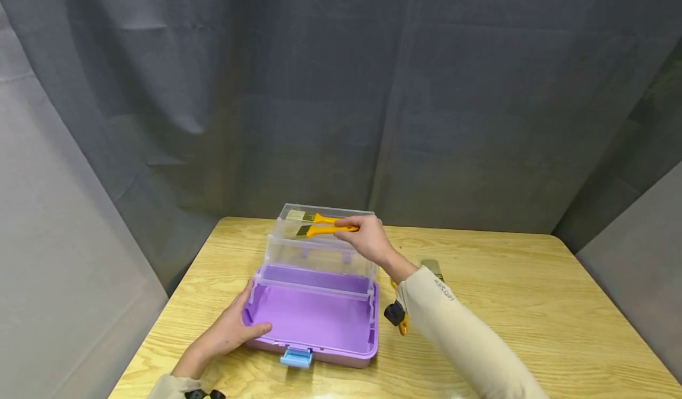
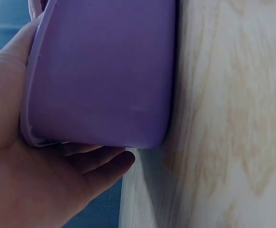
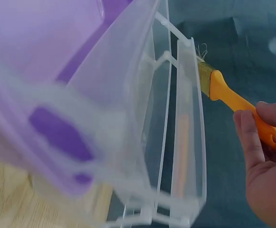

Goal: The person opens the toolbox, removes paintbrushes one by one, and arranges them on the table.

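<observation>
A purple box (image 1: 314, 319) stands open, its clear trays (image 1: 303, 256) raised at the back. My left hand (image 1: 229, 328) holds the box's left side, thumb over the rim; in the left wrist view the hand (image 2: 43, 166) lies along the purple wall (image 2: 105, 76). My right hand (image 1: 367, 239) pinches the orange handle of a brush (image 1: 325, 230) above the top tray. In the right wrist view the fingers (image 3: 252, 137) grip that brush (image 3: 233, 99), bristles at the tray edge. Another orange brush (image 1: 319, 218) lies in the top tray, just behind it.
A blue latch (image 1: 296, 357) hangs at the box's front. Right of the box, partly under my right forearm, lie a brush with pale bristles (image 1: 433, 267) and an orange handle (image 1: 403, 326). Grey cloth (image 1: 319, 91) hangs behind the wooden table (image 1: 495, 304).
</observation>
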The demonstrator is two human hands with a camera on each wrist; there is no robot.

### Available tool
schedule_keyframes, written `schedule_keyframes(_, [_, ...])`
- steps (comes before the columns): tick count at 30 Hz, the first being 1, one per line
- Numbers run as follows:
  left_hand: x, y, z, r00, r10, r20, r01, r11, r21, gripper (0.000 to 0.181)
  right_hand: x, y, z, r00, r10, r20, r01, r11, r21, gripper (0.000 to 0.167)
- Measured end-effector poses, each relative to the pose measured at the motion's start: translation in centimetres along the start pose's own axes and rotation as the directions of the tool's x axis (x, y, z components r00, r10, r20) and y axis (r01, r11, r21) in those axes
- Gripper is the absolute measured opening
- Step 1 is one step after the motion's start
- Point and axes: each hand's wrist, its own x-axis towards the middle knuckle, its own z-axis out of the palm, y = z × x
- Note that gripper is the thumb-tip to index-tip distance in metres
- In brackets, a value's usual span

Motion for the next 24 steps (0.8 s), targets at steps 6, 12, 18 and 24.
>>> schedule_keyframes(6, [-0.1, 0.0, -0.3, 1.0, -0.004, -0.002, 0.004, 1.0, 0.004, 0.111, -1.7, 1.2, -2.8, 1.0, 0.027, -0.015, -0.025, 0.99, 0.139, 0.027])
schedule_keyframes(12, [-0.1, 0.0, -0.3, 1.0, 0.006, -0.008, -0.006, 1.0, 0.01, 0.11, -3.7, 2.7, -5.4, 0.998, 0.056, -0.04, -0.047, 0.98, 0.193, 0.032])
schedule_keyframes(18, [-0.2, -0.2, -0.3, 1.0, -0.01, -0.008, 0.01, 1.0, -0.01, 0.11, -5.6, 4.8, -7.1, 0.992, 0.116, -0.052, -0.1, 0.965, 0.243, 0.035])
schedule_keyframes(24, [-0.1, -0.6, -0.4, 0.999, -0.035, -0.008, 0.035, 0.999, -0.017, 0.111, -7.2, 7.1, -8.8, 0.99, 0.135, -0.044, -0.118, 0.953, 0.28, 0.039])
